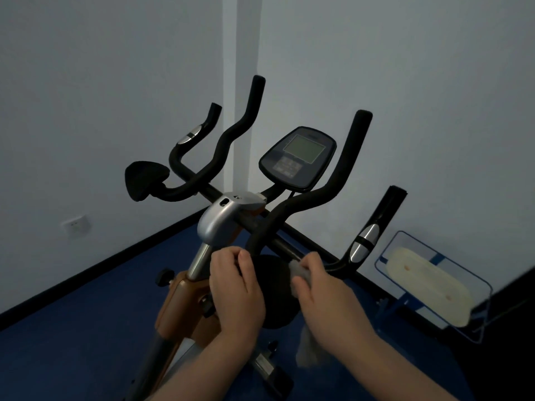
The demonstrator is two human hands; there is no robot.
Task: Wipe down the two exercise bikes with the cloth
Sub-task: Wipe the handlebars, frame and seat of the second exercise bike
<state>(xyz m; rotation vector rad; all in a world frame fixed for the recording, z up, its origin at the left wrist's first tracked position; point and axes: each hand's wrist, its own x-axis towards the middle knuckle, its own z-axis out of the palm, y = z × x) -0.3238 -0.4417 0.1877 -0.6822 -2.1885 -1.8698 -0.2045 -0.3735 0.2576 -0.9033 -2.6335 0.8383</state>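
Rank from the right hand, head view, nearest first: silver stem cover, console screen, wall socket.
From the right hand, which holds the pale cloth:
1. Rounded silver plastic stem cover, up and left, above the left hand.
2. Dark oval console with grey screen, higher up, straight ahead.
3. White wall socket, far left on the wall.

Console [297, 157] between handlebars [341, 180], above hands [236, 287]
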